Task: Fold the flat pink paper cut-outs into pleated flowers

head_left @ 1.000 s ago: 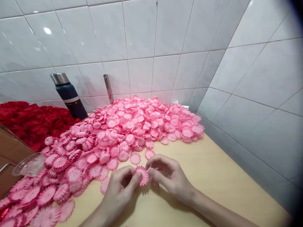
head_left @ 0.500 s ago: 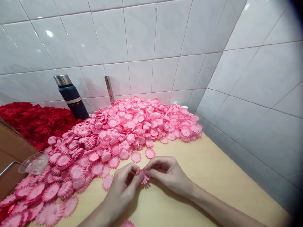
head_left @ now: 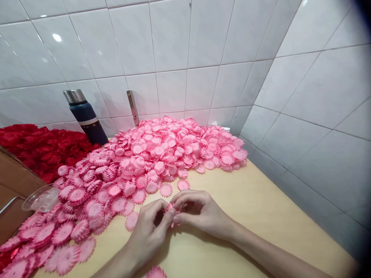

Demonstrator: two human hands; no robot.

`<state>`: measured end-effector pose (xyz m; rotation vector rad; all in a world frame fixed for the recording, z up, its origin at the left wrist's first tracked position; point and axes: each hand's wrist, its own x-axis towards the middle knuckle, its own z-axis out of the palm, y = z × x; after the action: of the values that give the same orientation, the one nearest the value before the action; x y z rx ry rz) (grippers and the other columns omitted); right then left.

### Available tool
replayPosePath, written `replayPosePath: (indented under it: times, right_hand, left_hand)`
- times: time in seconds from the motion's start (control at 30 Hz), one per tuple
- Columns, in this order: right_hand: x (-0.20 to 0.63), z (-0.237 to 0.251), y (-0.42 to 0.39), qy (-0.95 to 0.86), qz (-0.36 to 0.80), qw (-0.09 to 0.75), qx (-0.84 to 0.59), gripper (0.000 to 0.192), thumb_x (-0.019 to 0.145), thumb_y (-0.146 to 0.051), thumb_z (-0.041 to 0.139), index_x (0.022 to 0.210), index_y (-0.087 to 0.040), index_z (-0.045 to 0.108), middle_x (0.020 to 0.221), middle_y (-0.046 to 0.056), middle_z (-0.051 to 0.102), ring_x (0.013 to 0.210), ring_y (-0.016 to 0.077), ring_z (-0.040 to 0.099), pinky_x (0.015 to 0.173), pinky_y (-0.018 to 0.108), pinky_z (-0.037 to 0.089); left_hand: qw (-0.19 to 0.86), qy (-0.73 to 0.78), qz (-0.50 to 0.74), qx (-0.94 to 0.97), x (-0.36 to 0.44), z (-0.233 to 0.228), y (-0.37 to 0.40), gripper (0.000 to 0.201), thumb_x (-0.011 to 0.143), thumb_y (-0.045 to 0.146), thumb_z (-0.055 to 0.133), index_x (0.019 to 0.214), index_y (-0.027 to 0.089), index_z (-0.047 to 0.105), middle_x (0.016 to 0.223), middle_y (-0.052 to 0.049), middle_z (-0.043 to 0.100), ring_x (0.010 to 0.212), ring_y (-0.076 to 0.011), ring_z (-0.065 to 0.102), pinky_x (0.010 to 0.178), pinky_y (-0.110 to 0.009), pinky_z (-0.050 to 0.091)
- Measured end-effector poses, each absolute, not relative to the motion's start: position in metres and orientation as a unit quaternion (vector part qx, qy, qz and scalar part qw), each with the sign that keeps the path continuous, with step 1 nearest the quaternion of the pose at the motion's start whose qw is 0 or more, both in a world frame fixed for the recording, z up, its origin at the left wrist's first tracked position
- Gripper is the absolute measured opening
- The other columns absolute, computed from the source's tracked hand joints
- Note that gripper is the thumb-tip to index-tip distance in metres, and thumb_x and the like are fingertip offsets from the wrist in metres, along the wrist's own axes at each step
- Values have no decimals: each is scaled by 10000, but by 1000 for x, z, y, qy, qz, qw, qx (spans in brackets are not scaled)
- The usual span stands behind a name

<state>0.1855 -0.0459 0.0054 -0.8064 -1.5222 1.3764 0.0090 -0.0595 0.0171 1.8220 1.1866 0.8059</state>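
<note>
Between my fingertips is a small pink fabric flower, mostly hidden by the fingers. My left hand pinches it from the left, thumb and forefinger closed on it. From the other side my right hand also grips it, thumb below and fingers curled over the top. Both hands are held just above the table, in front of a big heap of pink scalloped petal discs. One more pink disc lies at the bottom edge of the view, below my left hand.
A dark blue bottle with a steel cap stands behind the heap. Left of it are a red petal pile, a cardboard box and a clear plastic dish. A metal strip leans on the tiled wall.
My right hand has shifted slightly left, and its fingers now cover more of the flower. The flower's petals, spread downward before, show less. The view has tilted a little.
</note>
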Motion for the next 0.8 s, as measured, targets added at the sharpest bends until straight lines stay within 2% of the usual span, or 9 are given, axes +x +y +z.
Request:
replayPosePath:
  times: [0.27, 0.43, 0.53, 0.57, 0.63, 0.7, 0.73, 0.8]
  right_hand:
    - [184, 6, -47, -635, 547, 433, -332, 126, 769, -266, 711, 820, -170, 774, 938, 90, 705, 790, 183, 671, 663, 269, 553]
    - [185, 2, -44, -601, 540, 478, -344, 111, 771, -264, 714, 764, -156, 737, 921, 94, 708, 811, 185, 667, 707, 282, 547]
    - [193, 6, -43, -553, 609, 477, -309, 201, 799, -335, 692, 845, -141, 715, 976, 115, 696, 776, 183, 675, 704, 317, 553]
    - [197, 8, -44, -540, 662, 442, -272, 271, 813, -381, 673, 914, -132, 708, 988, 130, 694, 782, 196, 684, 713, 340, 555]
    - [205, 13, -48, -515, 780, 307, -182, 464, 792, -485, 665, 1056, -103, 679, 1018, 166, 691, 875, 246, 693, 791, 396, 541]
    - [209, 16, -53, -495, 848, 149, -119, 629, 704, -526, 729, 1136, -75, 653, 1109, 200, 665, 1045, 291, 646, 910, 410, 488]
    - [209, 18, -55, -488, 860, 100, -108, 678, 656, -520, 767, 1148, -69, 650, 1166, 209, 639, 1112, 304, 609, 950, 402, 462]
    - [207, 17, -57, -487, 859, 93, -131, 659, 640, -491, 789, 1135, -76, 662, 1211, 205, 616, 1163, 299, 576, 980, 383, 440]
  left_hand:
    - [484, 473, 353, 646, 13, 21, -58, 338, 866, 382, 548, 630, 144, 586, 611, -48, 628, 571, -152, 585, 553, -230, 434]
    - [514, 476, 376, 607, 16, 25, -58, 245, 777, 359, 666, 681, 136, 631, 627, -36, 637, 586, -145, 579, 547, -221, 442]
    - [525, 483, 431, 553, 16, 27, -57, 268, 764, 392, 669, 674, 145, 618, 618, -9, 607, 580, -130, 552, 544, -213, 440]
    - [524, 487, 450, 535, 16, 27, -56, 281, 758, 402, 672, 660, 148, 603, 605, 2, 590, 571, -124, 539, 539, -209, 436]
    - [519, 498, 471, 511, 13, 25, -54, 303, 753, 418, 678, 648, 155, 573, 587, 19, 560, 556, -114, 516, 525, -200, 424]
    - [517, 506, 478, 499, 10, 21, -52, 311, 769, 429, 667, 662, 160, 555, 587, 27, 545, 555, -110, 508, 516, -195, 416]
    - [516, 507, 479, 497, 9, 20, -52, 306, 781, 430, 659, 677, 162, 552, 594, 29, 544, 558, -109, 508, 516, -193, 415]
    - [516, 507, 477, 499, 8, 17, -51, 296, 801, 423, 644, 692, 166, 547, 602, 31, 543, 568, -107, 509, 526, -192, 417]
